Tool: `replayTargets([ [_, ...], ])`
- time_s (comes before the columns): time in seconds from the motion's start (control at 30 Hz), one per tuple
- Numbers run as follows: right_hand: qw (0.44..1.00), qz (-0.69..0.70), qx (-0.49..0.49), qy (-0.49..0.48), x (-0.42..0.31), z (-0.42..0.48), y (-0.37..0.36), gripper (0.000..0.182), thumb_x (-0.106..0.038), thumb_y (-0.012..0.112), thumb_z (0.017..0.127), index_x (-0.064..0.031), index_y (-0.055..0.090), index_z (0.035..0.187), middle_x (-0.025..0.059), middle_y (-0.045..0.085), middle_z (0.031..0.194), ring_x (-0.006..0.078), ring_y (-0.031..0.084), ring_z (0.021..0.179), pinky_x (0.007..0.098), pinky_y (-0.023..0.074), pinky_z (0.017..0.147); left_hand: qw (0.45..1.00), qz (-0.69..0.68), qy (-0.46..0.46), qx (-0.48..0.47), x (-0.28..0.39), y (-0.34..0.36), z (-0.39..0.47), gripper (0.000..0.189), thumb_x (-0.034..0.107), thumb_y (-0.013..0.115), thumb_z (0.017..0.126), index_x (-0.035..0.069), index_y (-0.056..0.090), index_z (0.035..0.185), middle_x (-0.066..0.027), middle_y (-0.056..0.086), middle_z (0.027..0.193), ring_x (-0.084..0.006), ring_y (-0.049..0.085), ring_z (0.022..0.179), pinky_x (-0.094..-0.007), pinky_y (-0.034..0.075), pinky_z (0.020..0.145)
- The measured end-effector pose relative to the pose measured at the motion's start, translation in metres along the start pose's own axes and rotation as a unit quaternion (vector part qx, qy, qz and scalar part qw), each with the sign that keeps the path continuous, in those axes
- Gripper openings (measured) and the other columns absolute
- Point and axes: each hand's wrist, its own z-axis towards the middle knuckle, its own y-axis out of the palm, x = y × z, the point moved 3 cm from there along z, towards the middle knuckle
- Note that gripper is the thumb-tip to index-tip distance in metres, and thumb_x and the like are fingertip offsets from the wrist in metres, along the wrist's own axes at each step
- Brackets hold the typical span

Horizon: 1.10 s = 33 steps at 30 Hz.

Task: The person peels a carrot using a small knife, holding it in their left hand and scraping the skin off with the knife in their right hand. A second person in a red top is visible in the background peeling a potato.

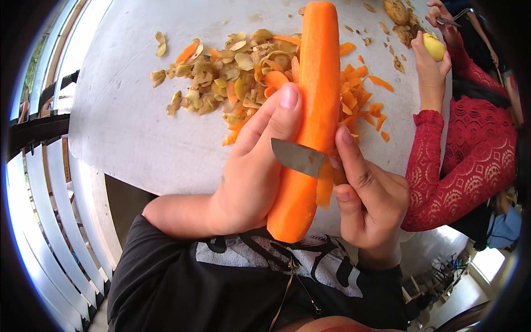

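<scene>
A large peeled carrot (318, 83) points away from me above the table, its near end close to my shirt. My left hand (257, 166) grips it from the left, thumb along its upper side. In my right hand (369, 195) is a small knife (296, 157), its metal blade lying across the carrot below the left thumb. A strip of carrot peel (325, 184) hangs at the blade near my right fingers. Most of the knife's handle is hidden by those fingers. Beyond the carrot lies a heap of potato peelings (207, 79) with carrot peelings (352, 95) among and beside it.
A co-worker in a red lace sleeve (423, 166) sits at the right, holding a peeled potato (433, 46) and a knife (448, 21). An unpeeled potato (396, 11) lies by more peelings at the far right of the pale table (124, 137). Slatted window louvres (45, 199) border the left.
</scene>
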Motion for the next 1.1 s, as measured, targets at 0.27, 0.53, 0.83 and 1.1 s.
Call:
replayTargets([
  [0.27, 0.999, -0.005, 0.029, -0.016, 0.001, 0.000, 0.001, 0.043, -0.017, 0.052, 0.094, 0.0086, 0.051, 0.129, 0.0251, 0.066, 0.104, 0.0288, 0.071, 0.077, 0.0321, 0.0546, 0.068, 0.986, -0.160, 0.037, -0.028, -0.005, 0.003, -0.001, 0.040, 0.038, 0.041, 0.102, 0.003, 0.054, 0.117, -0.0045, 0.062, 0.099, -0.0090, 0.058, 0.086, -0.0229, 0.048, 0.077],
  [0.53, 0.997, -0.040, 0.053, -0.030, 0.003, 0.000, 0.001, 0.041, -0.013, 0.050, 0.094, 0.0085, 0.052, 0.128, 0.0245, 0.067, 0.099, 0.0293, 0.070, 0.074, 0.0316, 0.0539, 0.066, 0.982, -0.185, 0.006, -0.040, -0.009, 0.005, -0.002, 0.041, 0.038, 0.040, 0.102, 0.003, 0.053, 0.120, -0.0050, 0.061, 0.100, -0.0095, 0.058, 0.088, -0.0231, 0.047, 0.079],
  [0.83, 0.977, 0.033, 0.208, -0.044, 0.024, 0.008, -0.012, 0.038, -0.004, 0.050, 0.093, 0.0038, 0.053, 0.130, 0.0195, 0.065, 0.115, 0.0248, 0.070, 0.084, 0.0282, 0.0529, 0.071, 0.997, -0.001, -0.038, -0.062, -0.014, 0.014, -0.009, 0.056, 0.051, 0.035, 0.098, 0.000, 0.050, 0.116, -0.0143, 0.062, 0.084, -0.0201, 0.061, 0.068, -0.0295, 0.050, 0.061],
  [1.1, 0.979, 0.080, 0.181, -0.042, 0.018, 0.005, -0.009, 0.044, 0.003, 0.052, 0.087, -0.0047, 0.056, 0.130, 0.0170, 0.066, 0.109, 0.0185, 0.062, 0.068, 0.0250, 0.0500, 0.065, 0.981, -0.166, -0.092, -0.022, -0.002, 0.008, 0.004, 0.060, 0.054, 0.027, 0.099, 0.004, 0.050, 0.123, -0.0047, 0.057, 0.083, -0.0135, 0.055, 0.068, -0.0266, 0.048, 0.057],
])
